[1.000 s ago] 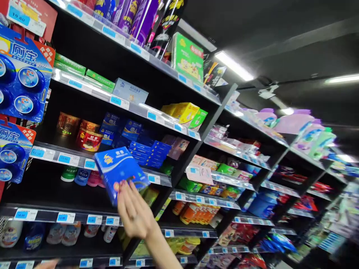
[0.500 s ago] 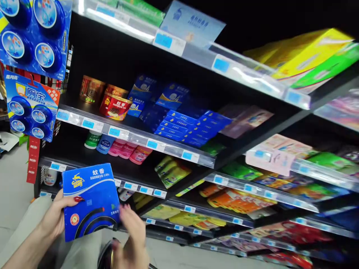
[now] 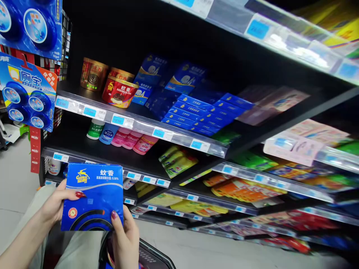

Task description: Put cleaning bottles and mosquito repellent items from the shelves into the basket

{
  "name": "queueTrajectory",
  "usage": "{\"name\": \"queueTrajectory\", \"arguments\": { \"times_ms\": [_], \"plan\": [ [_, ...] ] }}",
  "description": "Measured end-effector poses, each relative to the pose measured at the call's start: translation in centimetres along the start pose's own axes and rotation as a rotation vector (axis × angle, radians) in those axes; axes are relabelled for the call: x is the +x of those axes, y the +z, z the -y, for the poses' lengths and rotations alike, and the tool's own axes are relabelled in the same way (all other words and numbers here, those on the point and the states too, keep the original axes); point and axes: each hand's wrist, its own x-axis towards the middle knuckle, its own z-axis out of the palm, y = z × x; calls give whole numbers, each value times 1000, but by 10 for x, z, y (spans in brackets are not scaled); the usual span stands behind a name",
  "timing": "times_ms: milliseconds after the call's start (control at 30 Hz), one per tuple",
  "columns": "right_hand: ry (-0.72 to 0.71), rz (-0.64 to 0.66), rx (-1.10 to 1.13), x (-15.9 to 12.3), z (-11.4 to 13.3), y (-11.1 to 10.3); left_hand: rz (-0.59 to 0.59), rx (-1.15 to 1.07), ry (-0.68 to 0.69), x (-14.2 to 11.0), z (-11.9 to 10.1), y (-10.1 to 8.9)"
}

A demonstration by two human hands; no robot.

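Note:
A flat blue mosquito coil box point(image 3: 94, 194) is held upright, its printed front turned towards me, low in the left part of the view. My left hand point(image 3: 56, 203) grips its left edge, the thumb lying across the front. At the lower right corner my right hand point(image 3: 126, 233) is closed on the box too, thumb on the front and fingers behind. Beyond it, the shelf bears red and gold tins point(image 3: 120, 91) and a stack of slim blue boxes point(image 3: 193, 114).
A dark basket point(image 3: 158, 256) stands on the floor beside my legs. Blister packs point(image 3: 28, 91) hang at the left end of the shelving. Bottles point(image 3: 108, 133) line a lower shelf point(image 3: 98, 153); yellow and orange packets point(image 3: 241, 186) lie farther right.
My right hand has come up from beside the box and closed on its lower right corner. The box has straightened from a tilt. The shelves appear closer.

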Motion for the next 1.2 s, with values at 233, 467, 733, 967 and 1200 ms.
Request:
{"name": "queueTrajectory", "arguments": {
  "times_ms": [233,467,733,967,1200],
  "plan": [
    [-624,-591,-640,-13,-9,29,-53,331,574,5,23,6],
    [-1418,-340,-1177,-9,-24,61,96,-73,162,-10,43,-1],
    [-1463,-291,-1222,-17,-29,74,-71,-244,105,-2,32,-14],
    [-703,-563,-307,-2,-24,57,170,130,507,3,36,-8],
    [25,-283,542,17,8,45,182,292,311,11,26,-9]
  ]
}}
